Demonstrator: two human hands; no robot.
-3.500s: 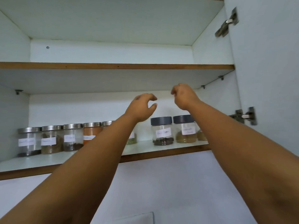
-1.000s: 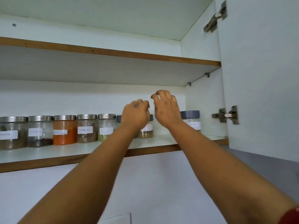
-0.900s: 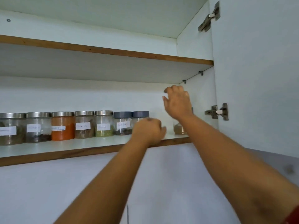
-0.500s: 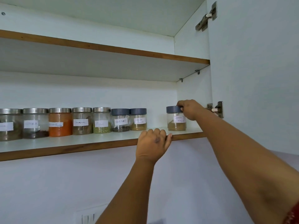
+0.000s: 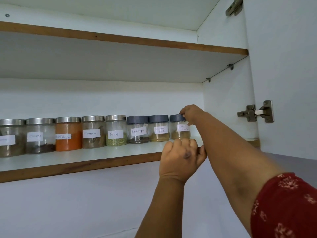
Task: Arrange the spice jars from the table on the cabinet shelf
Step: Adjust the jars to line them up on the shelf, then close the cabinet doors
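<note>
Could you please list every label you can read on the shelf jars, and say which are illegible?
"Garam Masala": grey-lidded jar gripped by the right hand.
"Coriander Powder", faint: next grey-lidded jar.
"Black Pepper": third grey-lidded jar.
"Fennel": steel-lidded jar.
"Cinnamon", roughly: brown jar.
"...Powder", start blurred: orange jar.
Two leftmost jars' labels: unreadable.

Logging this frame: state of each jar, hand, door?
Garam masala jar: upright on shelf, lidded, right hand gripping its lid.
Other jars: upright, lidded, in a row.
Left hand: fingers curled at shelf edge, holding nothing visible.
Cabinet door: open.
</note>
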